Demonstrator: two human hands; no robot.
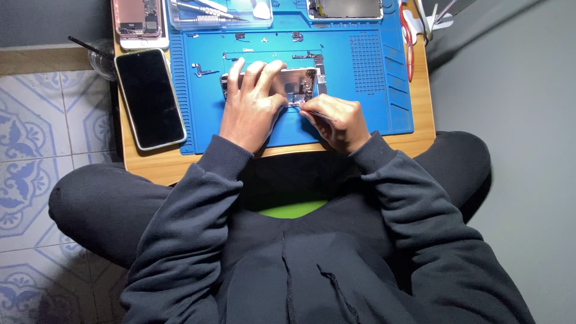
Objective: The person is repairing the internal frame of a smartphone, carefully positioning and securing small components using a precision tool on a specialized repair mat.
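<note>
Overhead, left hand [251,108] lies flat on an opened phone chassis [297,84], fingers [259,71] spread along its top edge, pinning it down. Right hand [333,120] is curled tight, fingertips pinched on a thin metal tool [318,114], probably tweezers, tip touching the chassis' lower edge. Chassis sits mid blue repair mat [372,90], which lies on a small wooden table [423,120]. Loose small parts [203,72] lie on the mat left of the chassis, apart from it. Intact black-screened smartphone [150,99] lies on the table just left of the mat. Another opened phone [138,21] sits at top left, a clear tray with tools [210,15] above the mat, red-handled scissors [408,42] at the mat's right edge. Person sits cross-legged in a dark hoodie [312,258].
</note>
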